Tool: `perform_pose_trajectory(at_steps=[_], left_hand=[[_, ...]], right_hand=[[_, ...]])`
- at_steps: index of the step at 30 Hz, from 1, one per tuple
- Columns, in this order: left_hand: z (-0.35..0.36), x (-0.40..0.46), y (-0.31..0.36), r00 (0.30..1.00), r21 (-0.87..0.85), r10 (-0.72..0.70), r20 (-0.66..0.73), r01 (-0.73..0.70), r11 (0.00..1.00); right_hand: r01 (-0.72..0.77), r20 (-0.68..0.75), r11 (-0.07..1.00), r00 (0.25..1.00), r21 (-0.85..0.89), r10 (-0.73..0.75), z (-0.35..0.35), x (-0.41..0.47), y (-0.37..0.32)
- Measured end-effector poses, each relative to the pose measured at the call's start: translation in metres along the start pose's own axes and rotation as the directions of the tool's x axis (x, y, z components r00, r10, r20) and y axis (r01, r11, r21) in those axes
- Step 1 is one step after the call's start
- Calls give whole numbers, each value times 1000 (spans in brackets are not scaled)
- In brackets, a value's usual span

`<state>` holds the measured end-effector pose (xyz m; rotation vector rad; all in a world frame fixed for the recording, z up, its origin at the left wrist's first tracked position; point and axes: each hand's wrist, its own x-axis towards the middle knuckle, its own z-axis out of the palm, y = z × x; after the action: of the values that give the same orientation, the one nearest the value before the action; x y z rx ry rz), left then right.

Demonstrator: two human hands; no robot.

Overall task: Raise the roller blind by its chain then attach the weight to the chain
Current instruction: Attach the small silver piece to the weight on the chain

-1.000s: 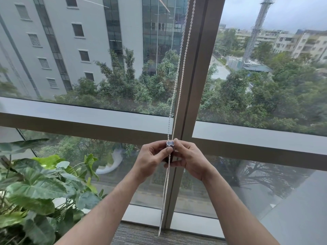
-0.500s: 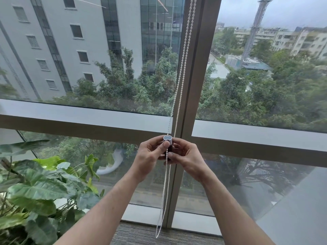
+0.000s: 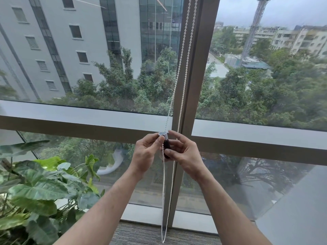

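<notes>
A white bead chain [image 3: 182, 55] hangs in two strands in front of the window's upright frame post and loops near the floor. The weight [image 3: 165, 140] is a small tube with a grey peanut-shaped top and a dark body, held upright at the level of the horizontal window bar. My left hand [image 3: 147, 152] pinches one chain strand against the weight's left side. My right hand [image 3: 184, 152] grips the weight from the right, fingers curled round its body. The blind itself is out of view above.
A large-leaved green plant [image 3: 35, 188] stands at the lower left, close to my left forearm. The window frame post [image 3: 194, 85] and horizontal bar [image 3: 88, 121] lie just behind the hands. Grey carpet [image 3: 138, 234] shows below.
Both hands stay together on the weight and chain. The weight's dark body now shows more between the fingers, and the hanging loop has swung slightly.
</notes>
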<state>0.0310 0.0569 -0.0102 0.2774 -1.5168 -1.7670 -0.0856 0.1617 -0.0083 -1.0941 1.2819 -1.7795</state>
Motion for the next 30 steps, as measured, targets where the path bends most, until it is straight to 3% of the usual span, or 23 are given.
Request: perform_pose_trajectory(at_steps=[4,14,30], left_hand=[[-3,2,-2,999,78,-18,-46,21,997],[-6,3,-6,998,83,-43,-40,46,995],[-9,12,9,999,84,35,-6,-35,996]], right_hand=[[29,-9,998,1000,-55,-29,0,1,1],[45,83,986,996,-159,-32,-2,2,-4],[-7,115,994,993,-105,19,-6,1,-4]])
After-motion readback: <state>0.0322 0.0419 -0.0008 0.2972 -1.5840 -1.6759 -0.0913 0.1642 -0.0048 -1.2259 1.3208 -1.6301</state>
